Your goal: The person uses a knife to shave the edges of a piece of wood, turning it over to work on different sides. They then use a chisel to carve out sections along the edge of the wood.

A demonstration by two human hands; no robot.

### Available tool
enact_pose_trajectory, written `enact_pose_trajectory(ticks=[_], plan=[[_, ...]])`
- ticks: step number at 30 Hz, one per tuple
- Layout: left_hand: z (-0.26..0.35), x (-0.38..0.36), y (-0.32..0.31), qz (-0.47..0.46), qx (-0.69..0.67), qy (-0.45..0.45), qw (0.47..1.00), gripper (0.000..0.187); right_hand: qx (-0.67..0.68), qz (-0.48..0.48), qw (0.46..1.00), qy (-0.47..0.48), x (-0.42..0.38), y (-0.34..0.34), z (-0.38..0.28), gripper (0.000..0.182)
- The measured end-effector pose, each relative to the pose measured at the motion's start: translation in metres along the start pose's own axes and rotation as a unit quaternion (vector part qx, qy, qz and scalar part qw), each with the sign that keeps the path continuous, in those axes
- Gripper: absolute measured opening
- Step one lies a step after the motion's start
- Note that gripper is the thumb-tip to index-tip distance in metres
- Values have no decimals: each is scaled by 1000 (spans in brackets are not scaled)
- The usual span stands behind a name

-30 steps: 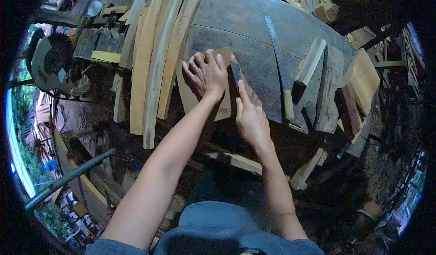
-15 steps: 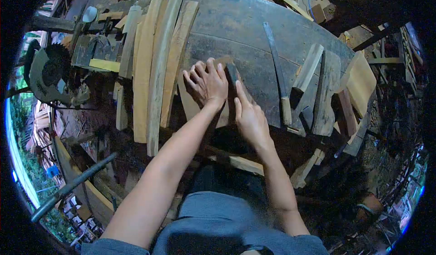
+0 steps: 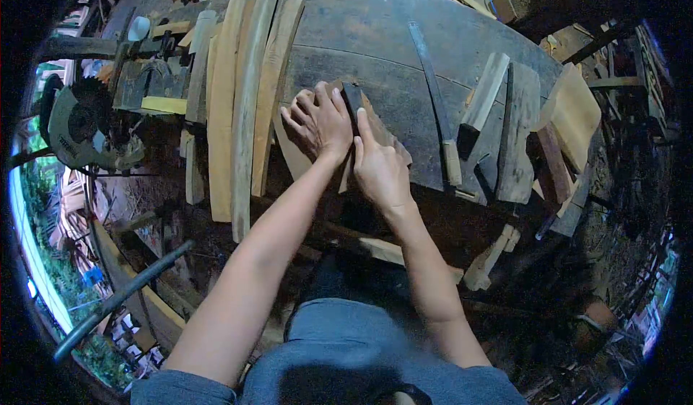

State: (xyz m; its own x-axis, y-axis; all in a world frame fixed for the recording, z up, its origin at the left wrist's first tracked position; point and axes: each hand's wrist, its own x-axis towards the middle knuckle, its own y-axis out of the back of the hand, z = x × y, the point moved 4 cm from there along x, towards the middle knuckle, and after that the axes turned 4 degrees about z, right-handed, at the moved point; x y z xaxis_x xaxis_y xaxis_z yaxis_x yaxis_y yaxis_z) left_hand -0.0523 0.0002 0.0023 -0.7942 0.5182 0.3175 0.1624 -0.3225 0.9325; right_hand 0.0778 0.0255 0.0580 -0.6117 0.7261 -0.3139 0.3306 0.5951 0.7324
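1. Fingers (image 3: 307, 100) of the left hand (image 3: 325, 125) are spread loosely and slightly bent, palm down on a wooden board (image 3: 289, 149), while the right hand (image 3: 381, 170) is bunched beside it around a dark bar (image 3: 352, 97)
2. From where I stand, the surface (image 3: 361, 8) is broad, dark and worn, with seams running across it and a curved far edge
3. To the left of the hands lie long pale planks (image 3: 247, 109), side by side, their near ends jutting past the edge
4. To the right rests a long metal tool with a pale handle (image 3: 451, 163), then a squared block (image 3: 486, 91), a weathered plank (image 3: 515, 131), a reddish-brown block (image 3: 553, 163) and a pale curved board (image 3: 570, 120)
5. Off to the left stands a toothed saw blade (image 3: 86, 116), near a yellow strip (image 3: 164, 105) and a white cup (image 3: 138, 28); lower down, a metal pipe (image 3: 126, 297) slants across, with daylight and greenery beyond
6. Wood scraps litter the dim room past the far edge of the surface
7. That wooden board lies under the left hand near the person's side of the surface, the dark bar just beside that hand
8. On the right hand, the index finger stretches straight along the bar, the thumb sits on its left side and the others curl under, partly hidden, so I cannot tell how tight they close
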Motion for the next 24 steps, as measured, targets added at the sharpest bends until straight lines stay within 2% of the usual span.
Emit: enact_pose_trajectory(ticks=[4,5,6,8,9,12,16,18,20,22,24], plan=[[0,1,-3,-6,-3,13,1000,31,-51,34,998,24,-12,-3,0,53],[1,1,0,2,-7,10,1000,30,-55,119,988,76,-11,1,-3,51],[0,0,0,4,-7,4,1000,30,-53,110,990,75,-9,-4,-1,51],[-1,0,-2,1,4,1,1000,30,42,65,996,34,-1,-3,2,51],[-1,-6,-1,-3,0,3,1000,30,12,6,1000,-11,-3,4,-3,51],[1,6,2,14,-7,0,1000,30,14,1,1000,-10,-6,6,-3,49],[-1,2,2,-6,-4,12,1000,30,13,8,1000,10,3,10,-5,51],[3,3,5,0,-17,11,1000,30,-13,35,999,29,-3,4,-1,50],[4,5,5,26,-26,5,999,31,12,13,1000,-2,-3,3,-1,52],[1,1,0,-4,-15,11,1000,31,33,-22,999,-16,-2,-2,2,51],[0,0,2,-7,-16,12,1000,31,23,139,985,104,2,6,-3,51]])
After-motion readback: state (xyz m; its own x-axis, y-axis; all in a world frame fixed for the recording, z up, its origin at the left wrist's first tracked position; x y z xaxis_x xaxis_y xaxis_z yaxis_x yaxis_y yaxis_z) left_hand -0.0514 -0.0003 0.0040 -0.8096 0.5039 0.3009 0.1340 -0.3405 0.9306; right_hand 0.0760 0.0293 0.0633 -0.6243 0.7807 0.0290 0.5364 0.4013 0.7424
